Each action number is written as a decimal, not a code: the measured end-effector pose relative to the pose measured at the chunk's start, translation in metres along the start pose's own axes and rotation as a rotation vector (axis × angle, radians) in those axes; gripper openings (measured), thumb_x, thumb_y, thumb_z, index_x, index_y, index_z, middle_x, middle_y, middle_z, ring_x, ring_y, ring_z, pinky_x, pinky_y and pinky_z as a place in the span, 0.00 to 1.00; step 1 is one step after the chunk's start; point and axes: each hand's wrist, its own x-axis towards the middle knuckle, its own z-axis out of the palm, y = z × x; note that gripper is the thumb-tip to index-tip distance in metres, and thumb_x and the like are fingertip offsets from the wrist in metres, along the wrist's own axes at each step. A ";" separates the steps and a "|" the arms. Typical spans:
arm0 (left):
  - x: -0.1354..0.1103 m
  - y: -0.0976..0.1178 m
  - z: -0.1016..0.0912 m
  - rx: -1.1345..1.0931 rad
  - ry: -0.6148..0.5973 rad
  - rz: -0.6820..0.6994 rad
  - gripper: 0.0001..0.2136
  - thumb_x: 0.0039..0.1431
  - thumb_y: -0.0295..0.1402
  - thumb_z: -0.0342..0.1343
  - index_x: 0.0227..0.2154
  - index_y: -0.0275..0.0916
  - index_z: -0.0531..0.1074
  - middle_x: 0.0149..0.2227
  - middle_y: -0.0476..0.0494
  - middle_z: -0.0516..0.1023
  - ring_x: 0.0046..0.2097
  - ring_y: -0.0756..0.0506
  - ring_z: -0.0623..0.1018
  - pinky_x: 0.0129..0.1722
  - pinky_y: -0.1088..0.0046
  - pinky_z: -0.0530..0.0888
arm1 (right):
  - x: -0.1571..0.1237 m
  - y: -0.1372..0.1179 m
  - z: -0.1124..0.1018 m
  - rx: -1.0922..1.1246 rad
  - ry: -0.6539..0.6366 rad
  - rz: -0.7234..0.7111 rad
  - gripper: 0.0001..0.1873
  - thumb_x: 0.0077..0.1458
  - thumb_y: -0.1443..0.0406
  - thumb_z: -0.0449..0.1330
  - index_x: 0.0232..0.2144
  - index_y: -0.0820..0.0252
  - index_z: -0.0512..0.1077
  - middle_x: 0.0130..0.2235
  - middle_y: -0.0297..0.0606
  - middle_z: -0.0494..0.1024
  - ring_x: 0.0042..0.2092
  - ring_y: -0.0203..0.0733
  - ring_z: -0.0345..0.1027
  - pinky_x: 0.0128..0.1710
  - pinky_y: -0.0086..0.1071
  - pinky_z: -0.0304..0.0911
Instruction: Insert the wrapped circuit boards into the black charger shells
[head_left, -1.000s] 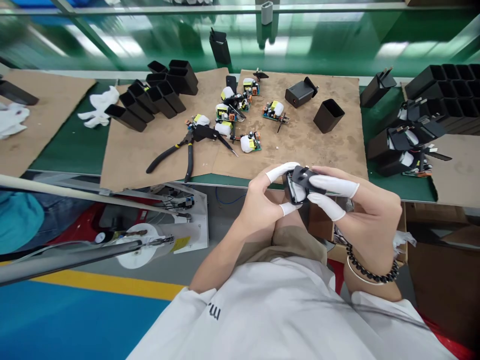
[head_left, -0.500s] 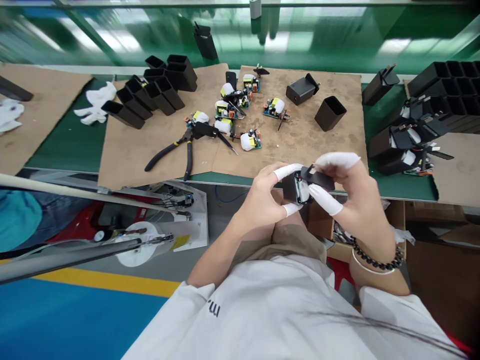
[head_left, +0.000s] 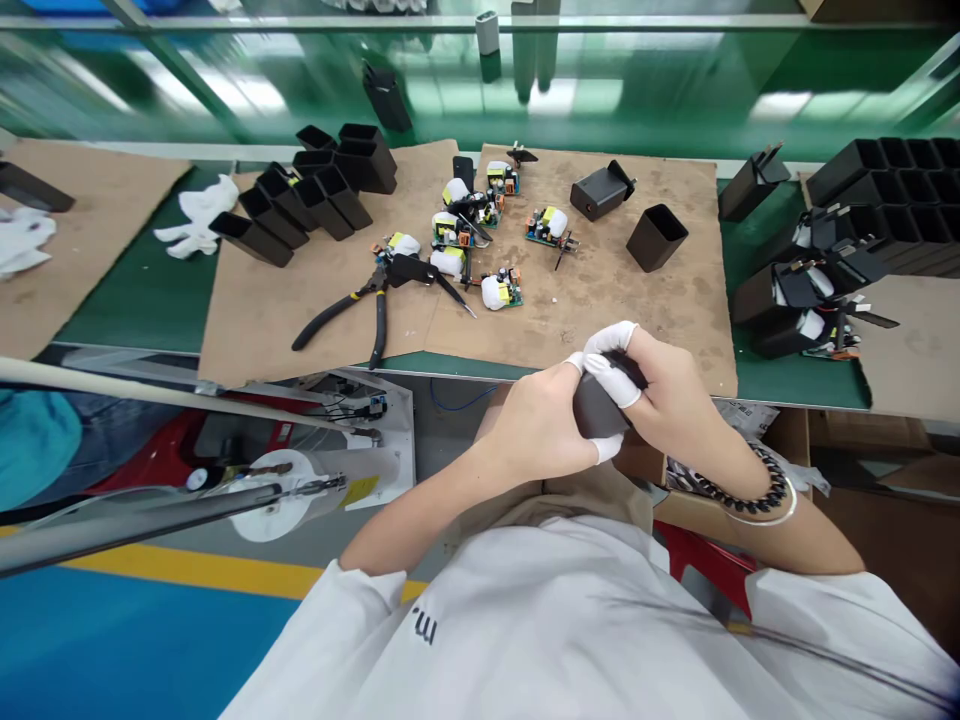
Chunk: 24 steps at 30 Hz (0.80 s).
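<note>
holding one small black casing (head_left: 592,415), clasped between both hands just off the near edge of the desk (head_left: 142,290), over the lap. left hand (head_left: 536,435): wrapped round the casing's left side, fingers closed on it. right hand (head_left: 675,400): closed over its top and right side, white-capped fingertips (head_left: 613,380) pressed against it; bead bracelet (head_left: 750,495) at the wrist. lying on the desk, well apart from the hands: cardboard sheet (head_left: 600,310); pliers (head_left: 352,305), handles toward the near edge; small circuit boards (head_left: 502,290) just beside the pliers' head; row of empty black shells (head_left: 315,195) at far left; one open shell (head_left: 656,237) standing alone at right; white glove (head_left: 199,215) on the green surface.
</note>
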 end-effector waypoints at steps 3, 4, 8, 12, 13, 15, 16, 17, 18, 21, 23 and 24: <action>-0.004 0.000 -0.002 0.040 -0.038 0.001 0.17 0.40 0.37 0.67 0.31 0.43 0.66 0.27 0.48 0.77 0.26 0.43 0.75 0.25 0.68 0.70 | -0.001 -0.002 -0.001 0.037 -0.073 0.004 0.04 0.63 0.64 0.60 0.33 0.55 0.72 0.32 0.32 0.82 0.31 0.37 0.73 0.32 0.28 0.68; -0.007 0.000 -0.005 0.047 -0.062 -0.002 0.17 0.39 0.37 0.67 0.30 0.44 0.65 0.27 0.48 0.77 0.26 0.43 0.75 0.25 0.68 0.70 | -0.002 -0.003 -0.001 0.050 -0.081 0.008 0.05 0.63 0.63 0.60 0.33 0.55 0.72 0.32 0.32 0.82 0.31 0.36 0.73 0.31 0.28 0.68; -0.020 0.001 -0.012 0.071 -0.130 -0.033 0.15 0.40 0.36 0.64 0.29 0.44 0.64 0.27 0.48 0.77 0.25 0.44 0.75 0.25 0.67 0.69 | -0.013 -0.002 0.007 0.097 -0.032 0.009 0.04 0.62 0.65 0.61 0.33 0.56 0.74 0.32 0.32 0.83 0.30 0.35 0.74 0.29 0.27 0.68; -0.036 -0.003 -0.009 0.054 -0.159 0.004 0.13 0.40 0.35 0.62 0.29 0.44 0.64 0.27 0.48 0.77 0.26 0.43 0.75 0.25 0.68 0.68 | -0.030 -0.003 0.018 0.124 -0.004 0.001 0.03 0.61 0.66 0.62 0.34 0.56 0.76 0.33 0.34 0.85 0.31 0.37 0.77 0.32 0.29 0.73; -0.039 -0.005 -0.008 0.039 -0.165 0.012 0.13 0.40 0.34 0.61 0.29 0.44 0.64 0.27 0.48 0.76 0.26 0.44 0.75 0.25 0.68 0.68 | -0.032 -0.004 0.020 0.135 -0.015 -0.001 0.03 0.61 0.66 0.62 0.34 0.55 0.76 0.34 0.34 0.85 0.31 0.38 0.77 0.33 0.29 0.74; -0.042 -0.010 -0.008 0.005 -0.174 0.023 0.13 0.40 0.33 0.61 0.30 0.43 0.65 0.26 0.49 0.76 0.26 0.44 0.75 0.25 0.68 0.68 | -0.034 -0.006 0.023 0.174 -0.031 0.002 0.03 0.61 0.66 0.62 0.34 0.56 0.76 0.34 0.34 0.85 0.32 0.37 0.77 0.33 0.29 0.74; -0.042 -0.011 -0.008 -0.018 -0.180 0.022 0.13 0.41 0.33 0.62 0.30 0.43 0.66 0.27 0.48 0.76 0.27 0.44 0.75 0.26 0.67 0.69 | -0.033 -0.007 0.024 0.208 -0.030 0.011 0.03 0.61 0.66 0.62 0.33 0.56 0.75 0.33 0.34 0.85 0.32 0.37 0.77 0.34 0.28 0.74; -0.041 -0.013 -0.009 -0.051 -0.178 0.016 0.13 0.42 0.34 0.64 0.32 0.42 0.67 0.29 0.48 0.77 0.28 0.43 0.76 0.27 0.67 0.71 | -0.030 -0.007 0.025 0.252 -0.024 0.034 0.04 0.61 0.66 0.62 0.33 0.56 0.75 0.33 0.34 0.84 0.32 0.36 0.76 0.34 0.28 0.73; -0.040 -0.014 -0.010 -0.100 -0.157 0.012 0.15 0.43 0.35 0.65 0.35 0.42 0.69 0.31 0.47 0.79 0.30 0.43 0.78 0.30 0.66 0.74 | -0.026 -0.006 0.027 0.311 -0.011 0.075 0.04 0.62 0.66 0.62 0.32 0.56 0.75 0.32 0.33 0.82 0.32 0.35 0.75 0.33 0.27 0.72; -0.034 -0.013 -0.011 -0.287 0.076 0.029 0.24 0.47 0.34 0.69 0.48 0.41 0.72 0.44 0.43 0.83 0.42 0.42 0.83 0.42 0.66 0.80 | -0.012 -0.001 0.038 0.591 0.067 0.301 0.10 0.61 0.59 0.64 0.31 0.56 0.71 0.26 0.29 0.73 0.24 0.32 0.64 0.21 0.25 0.62; -0.031 -0.012 -0.009 -0.342 0.311 0.078 0.26 0.48 0.31 0.69 0.51 0.40 0.71 0.51 0.39 0.80 0.50 0.41 0.82 0.47 0.67 0.80 | -0.004 0.003 0.051 0.765 0.140 0.457 0.15 0.59 0.53 0.64 0.30 0.55 0.68 0.23 0.25 0.65 0.18 0.29 0.51 0.14 0.24 0.49; -0.029 -0.010 -0.007 -0.345 0.393 0.104 0.25 0.49 0.31 0.70 0.51 0.40 0.71 0.54 0.38 0.78 0.53 0.40 0.81 0.48 0.67 0.81 | -0.002 0.005 0.058 0.774 0.161 0.477 0.17 0.60 0.51 0.62 0.29 0.54 0.66 0.22 0.24 0.62 0.17 0.29 0.46 0.12 0.25 0.45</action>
